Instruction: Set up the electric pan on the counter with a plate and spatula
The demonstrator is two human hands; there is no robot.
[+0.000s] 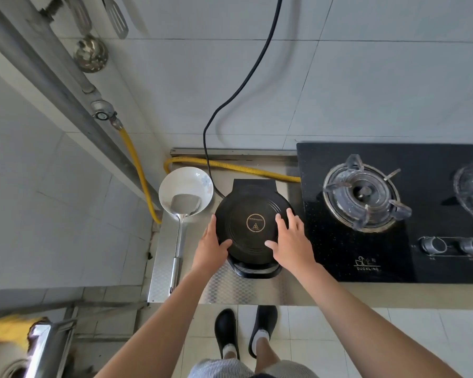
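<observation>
While I look down over the steel counter (230, 291), its biggest fixture is the black gas stove (366, 257) on the right, with 2 burners and 2 knobs. Just left of the stove sits the electric pan (253, 225), round, black and closed, with its lid flat and a gold ring mark at the centre. From behind the pan its black power cord (246, 77) runs up the tiled wall, and a yellow gas hose (230, 166) lies along the back edge of the counter.

My 2 hands are both on the pan. My left hand (212, 248) cups the lid's near-left rim, thumb over the top. My right hand (291, 241) lies open and flat on the right side of the lid, fingers spread.

Left of the pan, near but not touching it, the white plate (195, 177) stands at the counter's end. On the plate rests the blade of the metal spatula (178, 241), its handle running toward me.
</observation>
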